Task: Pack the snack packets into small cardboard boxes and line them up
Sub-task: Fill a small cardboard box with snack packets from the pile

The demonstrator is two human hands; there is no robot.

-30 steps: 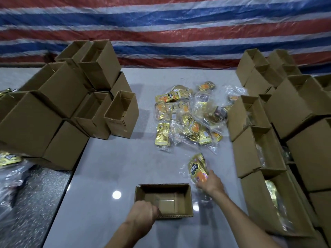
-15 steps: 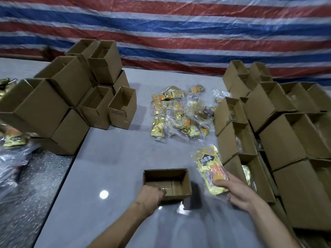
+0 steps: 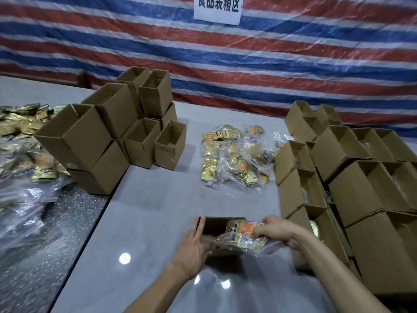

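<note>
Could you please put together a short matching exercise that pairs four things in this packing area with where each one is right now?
Things
1. snack packet held in the right hand
2. packet pile
3. stacked boxes
4. white sign

Places
A. on the striped tarp at the back
B. at the left side of the table
C. over the small open box that the left hand touches
D. in the middle of the table

Pairs: 1-C, 2-D, 3-B, 4-A
</note>
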